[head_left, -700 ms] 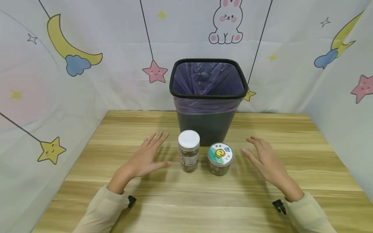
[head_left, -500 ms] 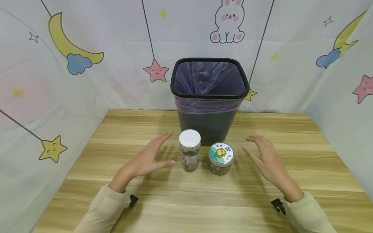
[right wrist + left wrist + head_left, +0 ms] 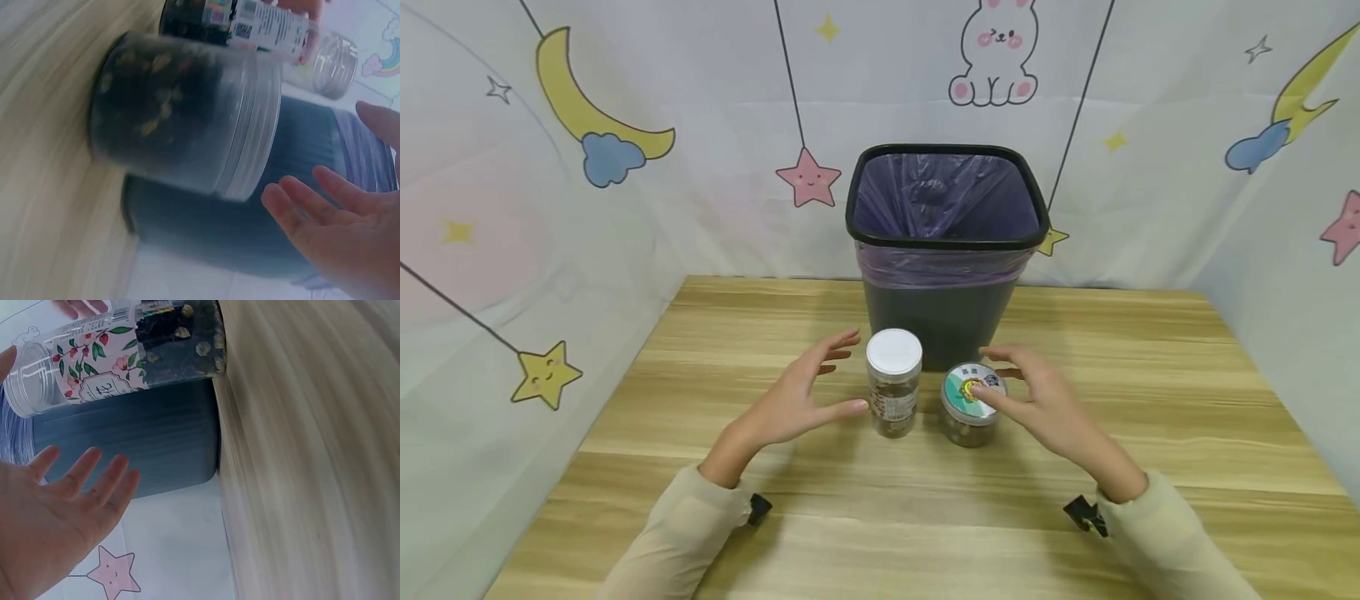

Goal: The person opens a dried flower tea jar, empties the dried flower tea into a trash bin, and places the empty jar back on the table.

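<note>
A tall clear jar [image 3: 894, 392] with a white lid and a flowered label stands on the table, partly filled with dried pieces. My left hand [image 3: 801, 400] is just left of it, thumb and fingers spread apart. In the left wrist view this jar [image 3: 100, 375] shows beyond the spread fingers. To its right stands a short, wide jar [image 3: 962, 429] with a green and white lid bearing a sunflower picture. My right hand [image 3: 1037, 400] reaches over its right side, the thumb overlapping the lid in the head view. In the right wrist view the fingers lie beside the short jar's [image 3: 181, 112] lid end.
Right behind the jars stands a dark bin [image 3: 936, 312] with a black rim and a purple liner. All of these are on a wood-grain table [image 3: 880, 517]. White cloth walls [image 3: 730, 167] with printed stars and moons surround the table at the back and sides.
My right hand has moved left, from beside the short jar to over its lid. My left hand has come a little closer to the tall jar. Both jars stay in place.
</note>
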`<state>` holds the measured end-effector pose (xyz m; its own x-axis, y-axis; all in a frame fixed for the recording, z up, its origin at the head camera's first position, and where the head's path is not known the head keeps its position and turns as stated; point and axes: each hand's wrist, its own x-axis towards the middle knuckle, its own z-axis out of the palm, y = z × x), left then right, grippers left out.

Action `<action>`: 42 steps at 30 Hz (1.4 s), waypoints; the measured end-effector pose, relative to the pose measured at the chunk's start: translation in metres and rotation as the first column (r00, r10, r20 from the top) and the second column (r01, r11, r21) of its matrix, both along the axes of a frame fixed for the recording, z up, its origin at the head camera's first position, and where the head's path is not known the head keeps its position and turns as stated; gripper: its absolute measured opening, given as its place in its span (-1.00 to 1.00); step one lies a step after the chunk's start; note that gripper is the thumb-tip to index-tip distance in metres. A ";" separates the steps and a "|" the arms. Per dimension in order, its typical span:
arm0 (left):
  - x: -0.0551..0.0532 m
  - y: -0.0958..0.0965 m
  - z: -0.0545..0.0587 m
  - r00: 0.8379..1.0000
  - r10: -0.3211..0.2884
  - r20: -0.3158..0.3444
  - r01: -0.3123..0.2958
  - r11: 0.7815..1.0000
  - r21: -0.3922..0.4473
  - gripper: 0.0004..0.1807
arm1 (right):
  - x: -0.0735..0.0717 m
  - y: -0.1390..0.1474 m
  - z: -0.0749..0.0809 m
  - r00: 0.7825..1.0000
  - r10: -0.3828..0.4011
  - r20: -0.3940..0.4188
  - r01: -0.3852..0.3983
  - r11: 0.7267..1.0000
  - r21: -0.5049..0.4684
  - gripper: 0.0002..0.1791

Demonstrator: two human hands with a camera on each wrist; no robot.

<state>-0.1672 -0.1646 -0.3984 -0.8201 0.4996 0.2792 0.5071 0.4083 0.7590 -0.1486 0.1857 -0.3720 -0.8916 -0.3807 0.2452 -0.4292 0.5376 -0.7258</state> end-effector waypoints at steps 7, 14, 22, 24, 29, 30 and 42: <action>-0.004 0.015 0.008 1.000 -0.018 0.001 0.018 0.991 0.129 -0.03 | 0.000 -0.031 0.002 0.995 0.072 0.066 -0.070 0.997 -0.028 -0.08; -0.004 0.031 0.024 0.997 -0.024 -0.075 0.036 0.987 0.155 -0.04 | 0.002 -0.061 -0.004 0.990 0.108 0.089 -0.107 0.994 -0.014 0.01; -0.012 0.041 0.024 0.988 0.002 -0.155 0.015 0.994 0.107 -0.10 | 0.000 -0.088 -0.015 0.995 0.085 0.061 -0.077 0.990 -0.118 0.10; -0.013 0.042 0.025 0.986 0.004 -0.166 0.013 0.995 0.102 -0.11 | -0.001 -0.092 -0.017 0.994 0.084 0.065 -0.075 0.988 -0.138 0.11; -0.014 0.044 0.028 0.985 -0.003 -0.174 0.020 0.995 0.101 -0.13 | 0.001 -0.098 -0.023 0.989 0.077 0.126 -0.055 0.984 -0.168 0.12; -0.014 0.044 0.029 0.984 -0.003 -0.177 0.021 0.995 0.101 -0.13 | 0.001 -0.099 -0.024 0.988 0.073 0.136 -0.050 0.984 -0.170 0.12; -0.012 0.045 0.028 0.967 0.003 -0.255 0.029 0.992 0.123 -0.24 | 0.001 -0.108 -0.029 0.988 0.081 0.133 -0.047 0.969 -0.244 -0.02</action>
<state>-0.1792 -0.1196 -0.3704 -0.7077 0.4577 0.5382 0.6945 0.3105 0.6490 -0.1475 0.0777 -0.4012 -0.8994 -0.3835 0.2097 -0.3411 0.3159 -0.8854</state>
